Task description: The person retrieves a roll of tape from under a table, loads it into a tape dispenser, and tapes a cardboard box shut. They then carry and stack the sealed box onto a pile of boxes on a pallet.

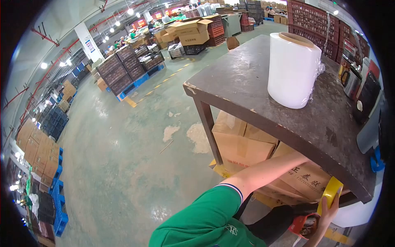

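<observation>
My right hand [328, 209] is wrapped round a roll of yellow tape [331, 190] beside the front right leg of a dark table [242, 70]. My left forearm reaches under the tabletop, over the cardboard boxes [242, 144] stored below, and the left hand is hidden behind the table's edge. A large roll of white plastic film [290, 72] stands upright on the table. Below my right hand is a red container [302, 225] with small things in it that I cannot make out.
Bottles and a metal kettle [350, 80] stand at the table's right end. Brown crates [119, 72] rest on a blue pallet at the back left. More boxes [39, 152] line the far left. Several people are at work in the distance.
</observation>
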{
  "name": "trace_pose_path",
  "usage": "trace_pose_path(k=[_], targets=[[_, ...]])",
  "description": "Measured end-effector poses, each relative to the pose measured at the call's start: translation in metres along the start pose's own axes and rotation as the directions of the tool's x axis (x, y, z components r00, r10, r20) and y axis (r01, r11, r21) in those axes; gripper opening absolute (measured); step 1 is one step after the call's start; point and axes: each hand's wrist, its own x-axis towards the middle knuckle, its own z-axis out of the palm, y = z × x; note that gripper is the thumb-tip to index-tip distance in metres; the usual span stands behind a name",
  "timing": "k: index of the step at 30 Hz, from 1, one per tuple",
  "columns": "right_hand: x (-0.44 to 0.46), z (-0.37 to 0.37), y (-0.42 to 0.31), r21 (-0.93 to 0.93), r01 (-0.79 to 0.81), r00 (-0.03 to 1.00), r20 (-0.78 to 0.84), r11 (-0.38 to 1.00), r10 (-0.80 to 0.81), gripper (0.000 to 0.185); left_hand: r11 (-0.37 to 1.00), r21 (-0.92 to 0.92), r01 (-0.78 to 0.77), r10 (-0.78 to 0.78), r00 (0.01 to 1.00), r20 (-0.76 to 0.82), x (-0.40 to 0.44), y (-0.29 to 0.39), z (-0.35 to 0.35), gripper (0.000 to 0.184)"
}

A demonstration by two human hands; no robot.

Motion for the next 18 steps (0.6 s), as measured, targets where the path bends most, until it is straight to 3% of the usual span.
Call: trace_pose_path(k=[8, 18], targets=[[0.001, -0.005, 0.025, 0.16, -0.122, 0.989, 0.108, 0.979, 0.106, 0.06, 0.999, -0.029, -0.023, 0.023, 1.0, 0.01, 0.01, 0.003, 0.01, 0.051], [0.0, -0.003, 0.024, 0.149, -0.053, 0.995, 0.093, 0.987, 0.039, 0.064, 0.998, -0.055, -0.031, 0.032, 0.999, 0.014, 0.012, 0.005, 0.018, 0.052]])
